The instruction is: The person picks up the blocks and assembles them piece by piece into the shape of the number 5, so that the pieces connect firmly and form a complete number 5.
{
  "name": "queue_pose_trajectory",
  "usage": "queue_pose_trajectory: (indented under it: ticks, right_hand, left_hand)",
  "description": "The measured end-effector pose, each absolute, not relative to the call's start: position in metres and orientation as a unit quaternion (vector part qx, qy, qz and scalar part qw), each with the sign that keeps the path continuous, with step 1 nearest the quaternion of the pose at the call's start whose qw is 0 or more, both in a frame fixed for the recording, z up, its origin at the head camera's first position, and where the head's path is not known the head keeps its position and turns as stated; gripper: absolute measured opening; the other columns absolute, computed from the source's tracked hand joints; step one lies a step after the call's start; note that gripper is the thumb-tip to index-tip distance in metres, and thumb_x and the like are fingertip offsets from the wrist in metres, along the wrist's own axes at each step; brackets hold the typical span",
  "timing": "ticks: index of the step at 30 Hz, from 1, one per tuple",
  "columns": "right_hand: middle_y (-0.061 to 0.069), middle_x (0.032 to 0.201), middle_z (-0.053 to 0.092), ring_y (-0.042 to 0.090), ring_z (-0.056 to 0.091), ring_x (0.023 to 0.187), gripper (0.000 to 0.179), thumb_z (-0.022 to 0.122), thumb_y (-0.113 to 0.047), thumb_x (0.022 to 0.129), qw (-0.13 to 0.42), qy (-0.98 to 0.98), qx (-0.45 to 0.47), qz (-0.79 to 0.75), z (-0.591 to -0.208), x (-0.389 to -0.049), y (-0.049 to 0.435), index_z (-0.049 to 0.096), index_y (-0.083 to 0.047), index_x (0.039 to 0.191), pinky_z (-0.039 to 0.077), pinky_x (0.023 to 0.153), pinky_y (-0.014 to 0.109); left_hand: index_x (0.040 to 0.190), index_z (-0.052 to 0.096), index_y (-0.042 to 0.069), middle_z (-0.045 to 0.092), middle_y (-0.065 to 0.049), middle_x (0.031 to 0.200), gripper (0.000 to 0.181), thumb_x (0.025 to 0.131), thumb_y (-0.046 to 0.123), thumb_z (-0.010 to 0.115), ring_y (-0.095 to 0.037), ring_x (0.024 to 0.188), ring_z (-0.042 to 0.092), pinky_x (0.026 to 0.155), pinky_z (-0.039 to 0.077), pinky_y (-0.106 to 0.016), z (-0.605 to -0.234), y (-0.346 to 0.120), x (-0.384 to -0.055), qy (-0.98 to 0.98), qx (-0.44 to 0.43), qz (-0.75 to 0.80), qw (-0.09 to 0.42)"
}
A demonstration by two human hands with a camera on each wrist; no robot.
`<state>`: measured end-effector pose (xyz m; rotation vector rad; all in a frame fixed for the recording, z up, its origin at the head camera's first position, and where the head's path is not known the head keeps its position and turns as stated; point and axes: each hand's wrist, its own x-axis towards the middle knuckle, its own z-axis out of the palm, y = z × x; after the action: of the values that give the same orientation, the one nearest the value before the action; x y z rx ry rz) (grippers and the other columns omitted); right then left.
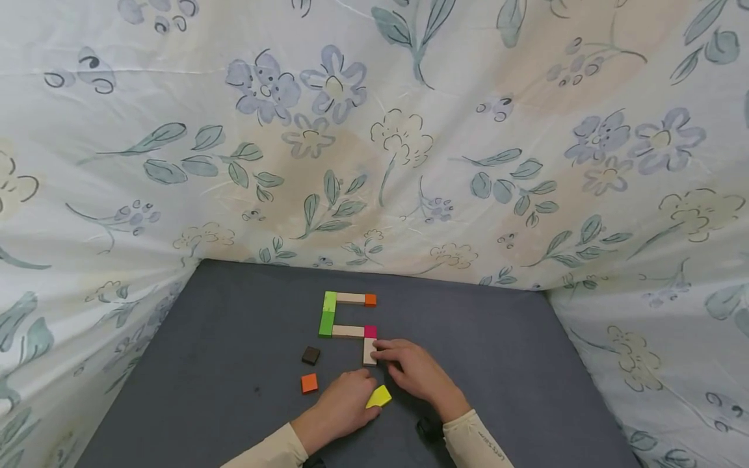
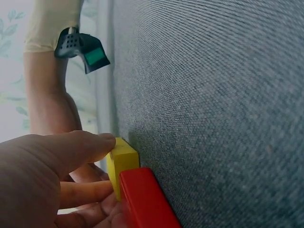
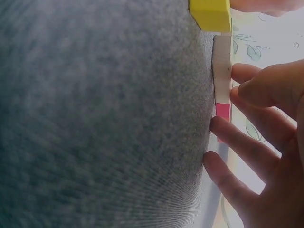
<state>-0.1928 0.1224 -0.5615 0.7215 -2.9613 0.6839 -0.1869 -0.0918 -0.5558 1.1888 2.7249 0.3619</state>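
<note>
My left hand (image 1: 345, 403) pinches a yellow block (image 1: 381, 396) close over the dark table, thumb on its near side. In the left wrist view a red block (image 2: 147, 199) lies right against the yellow one, by the fingers; the hand hides it from the head view. With fingers spread and fairly straight, my right hand (image 1: 418, 369) touches the side and top of a whitish block (image 1: 369, 351). That block's far end meets a small magenta block (image 1: 370, 331), which closes off a pale wooden block (image 1: 348, 331).
Two green blocks (image 1: 326, 324) form the left side of the laid figure. From their top runs another pale block (image 1: 351, 298) ending in an orange cube (image 1: 370, 299). A dark brown block (image 1: 311, 355) and an orange block (image 1: 309, 383) lie loose at left. Floral cloth (image 1: 374, 162) surrounds the table.
</note>
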Motion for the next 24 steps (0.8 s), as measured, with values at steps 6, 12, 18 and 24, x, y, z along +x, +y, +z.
queue_pose_trajectory:
  ticks: [6,12,18,24]
  right_hand:
    - [-0.005,0.154,0.061,0.020,0.056,0.142,0.039,0.067,-0.005,0.105,0.005,-0.948,0.230,0.219,-0.5604,-0.1926,0.1223,0.076,-0.019,0.140,0.047,0.115,0.051]
    - [-0.005,0.155,0.061,0.021,0.057,0.142,0.042,0.067,-0.001,0.104,0.005,-0.950,0.229,0.214,-0.5600,-0.1930,0.1230,0.076,-0.020,0.141,0.048,0.114,0.052]
    - [-0.006,0.155,0.060,0.021,0.056,0.142,0.042,0.068,-0.002,0.103,0.007,-0.949,0.233,0.214,-0.5607,-0.1937,0.1235,0.075,-0.019,0.141,0.047,0.115,0.052]
    - [-0.006,0.156,0.059,0.021,0.056,0.143,0.044,0.072,-0.004,0.102,0.005,-0.948,0.234,0.215,-0.5610,-0.1941,0.1234,0.074,-0.020,0.143,0.047,0.115,0.052]
  left_hand:
    - [0.108,0.081,0.010,0.066,0.000,0.092,0.034,0.092,0.039,0.089,-0.011,0.074,0.059,0.073,0.056,-0.035,-0.5555,-0.0919,-0.1866,0.909,0.393,0.120,0.073]
    - [0.107,0.081,0.010,0.065,-0.001,0.090,0.032,0.092,0.038,0.088,-0.012,0.071,0.056,0.071,0.056,-0.034,-0.5559,-0.0931,-0.1886,0.912,0.380,0.138,0.073]
    - [0.107,0.081,0.009,0.069,-0.003,0.094,0.032,0.092,0.037,0.088,-0.013,0.072,0.057,0.074,0.057,-0.036,-0.5546,-0.0950,-0.1914,0.914,0.370,0.149,0.071]
    - [0.108,0.081,0.008,0.071,-0.005,0.098,0.033,0.092,0.036,0.088,-0.013,0.074,0.061,0.072,0.058,-0.037,-0.5555,-0.0983,-0.1947,0.918,0.362,0.150,0.063]
